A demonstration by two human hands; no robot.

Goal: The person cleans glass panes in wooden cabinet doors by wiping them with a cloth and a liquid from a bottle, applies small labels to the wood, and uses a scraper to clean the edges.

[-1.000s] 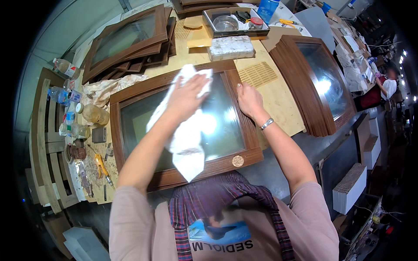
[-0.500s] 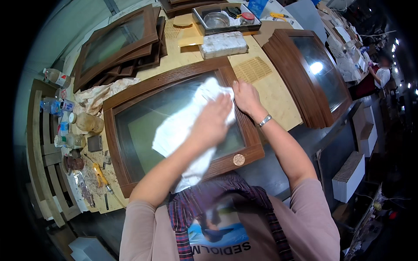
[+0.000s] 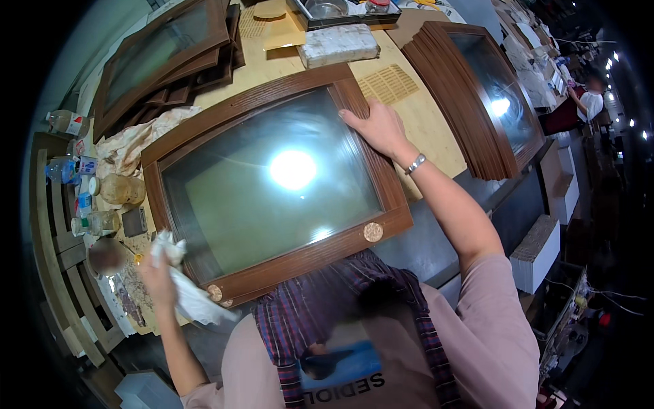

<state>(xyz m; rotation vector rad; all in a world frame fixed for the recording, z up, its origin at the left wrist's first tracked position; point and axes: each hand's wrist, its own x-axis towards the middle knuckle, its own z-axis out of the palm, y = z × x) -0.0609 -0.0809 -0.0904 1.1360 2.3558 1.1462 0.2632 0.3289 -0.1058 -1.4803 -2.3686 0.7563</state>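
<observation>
A brown wooden cabinet door (image 3: 255,290) with a glass pane (image 3: 272,204) lies tilted on the workbench in front of me, a lamp's reflection bright on the glass. My right hand (image 3: 381,129) grips its right side, thumb on top of the wood and fingers over the outer edge. Off the door's near left corner, my left hand (image 3: 160,276) is closed round a bunched white cloth (image 3: 194,296), which hangs down beside the frame. Round cork-coloured pads (image 3: 372,232) sit on the near rail.
Stacked glazed doors (image 3: 163,61) stand at the far left, and another stack (image 3: 470,102) at the right. A wrapped white block (image 3: 338,46) lies beyond the door. Bottles and jars (image 3: 119,189) line the left edge by a stained rag (image 3: 139,143). A person (image 3: 586,102) is at far right.
My left hand has swept the white cloth from the glass to beyond the door's near left corner. My right hand still holds the frame, its thumb now spread over the wood.
</observation>
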